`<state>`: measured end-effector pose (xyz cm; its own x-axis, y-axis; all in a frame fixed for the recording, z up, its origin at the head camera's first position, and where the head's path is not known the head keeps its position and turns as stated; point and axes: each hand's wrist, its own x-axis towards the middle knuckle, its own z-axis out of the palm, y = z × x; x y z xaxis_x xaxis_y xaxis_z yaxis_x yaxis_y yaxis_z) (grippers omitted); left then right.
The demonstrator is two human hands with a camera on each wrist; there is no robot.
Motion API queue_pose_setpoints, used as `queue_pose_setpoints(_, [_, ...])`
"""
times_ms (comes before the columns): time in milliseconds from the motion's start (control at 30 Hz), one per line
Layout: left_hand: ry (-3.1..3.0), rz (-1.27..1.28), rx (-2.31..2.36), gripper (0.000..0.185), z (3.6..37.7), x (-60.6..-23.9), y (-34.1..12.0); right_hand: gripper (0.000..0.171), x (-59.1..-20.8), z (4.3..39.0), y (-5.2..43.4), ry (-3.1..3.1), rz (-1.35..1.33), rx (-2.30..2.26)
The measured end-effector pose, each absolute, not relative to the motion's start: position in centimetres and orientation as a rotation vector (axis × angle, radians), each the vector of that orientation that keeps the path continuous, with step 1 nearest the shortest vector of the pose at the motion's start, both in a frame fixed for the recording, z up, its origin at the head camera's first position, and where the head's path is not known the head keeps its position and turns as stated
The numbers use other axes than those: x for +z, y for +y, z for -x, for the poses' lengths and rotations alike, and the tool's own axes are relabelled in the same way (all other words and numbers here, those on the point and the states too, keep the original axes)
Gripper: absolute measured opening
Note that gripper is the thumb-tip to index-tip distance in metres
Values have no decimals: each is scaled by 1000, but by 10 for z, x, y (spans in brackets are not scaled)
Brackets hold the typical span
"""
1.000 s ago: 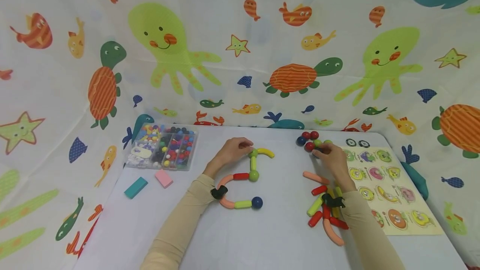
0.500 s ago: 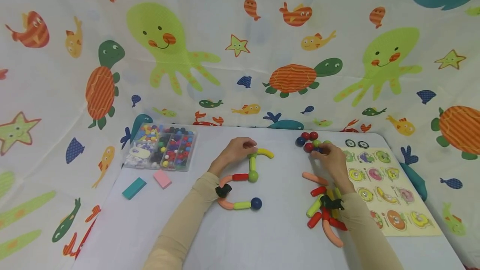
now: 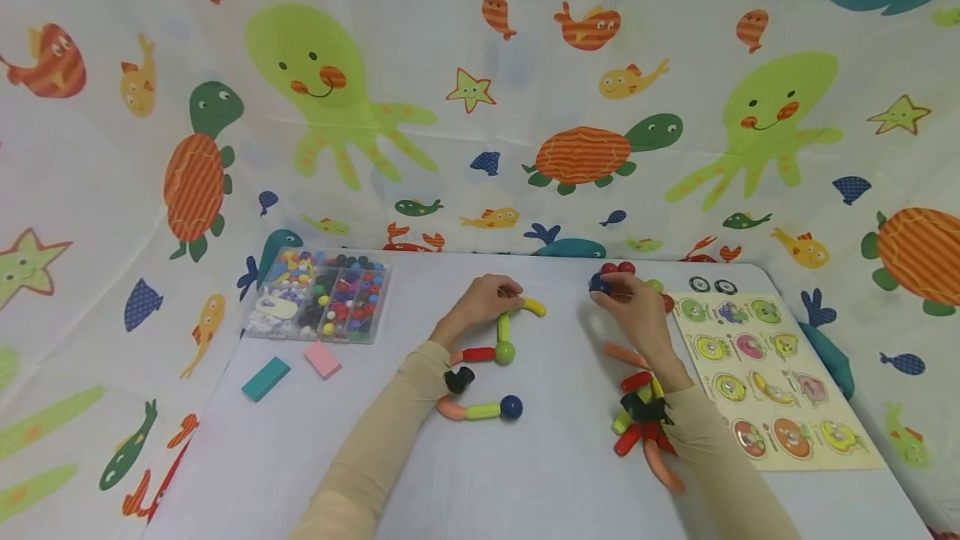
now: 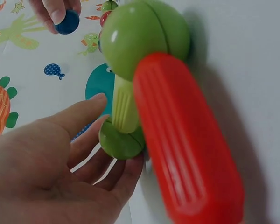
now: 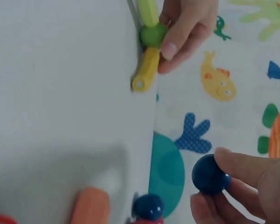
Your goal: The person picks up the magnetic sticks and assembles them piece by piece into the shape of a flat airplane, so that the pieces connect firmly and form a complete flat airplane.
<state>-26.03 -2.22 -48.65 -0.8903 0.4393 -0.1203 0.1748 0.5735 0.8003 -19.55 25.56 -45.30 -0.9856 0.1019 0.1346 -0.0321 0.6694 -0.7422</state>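
Observation:
My left hand [image 3: 486,302] holds a green ball [image 4: 121,140] at the far end of a chain of rods and balls; its fingers curl round the ball in the left wrist view. A yellow curved rod [image 3: 534,307] extends from that ball, and a light green rod [image 3: 504,327] joins it to another green ball [image 3: 505,352]. A red rod [image 3: 478,354], a salmon curved piece [image 3: 452,408], a light green rod [image 3: 482,412] and a dark blue ball [image 3: 512,407] continue the chain. My right hand [image 3: 633,311] pinches a dark blue ball [image 5: 209,175] between thumb and fingers.
Red balls [image 3: 626,268] and other balls lie around the right hand. Loose rods [image 3: 636,382] are heaped beneath the right wrist. A fruit picture board [image 3: 772,373] lies at right, a bead box [image 3: 318,294] at back left, with teal [image 3: 266,379] and pink blocks [image 3: 322,360] before it.
My right hand has picked a dark blue ball from the ball cluster and moved left with it. The left hand has shifted slightly right, still at the chain's far green ball.

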Motion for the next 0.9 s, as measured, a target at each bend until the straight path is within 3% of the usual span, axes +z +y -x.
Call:
queue_pose_setpoints(467, [2550, -473, 1252, 26, 260, -488, -16, 40, -473, 186, 222, -2808, -86, 1350])
queue_pose_setpoints(900, [2551, -450, 1306, 22, 259, -488, -17, 38, -485, 185, 200, -2905, -24, 1332])
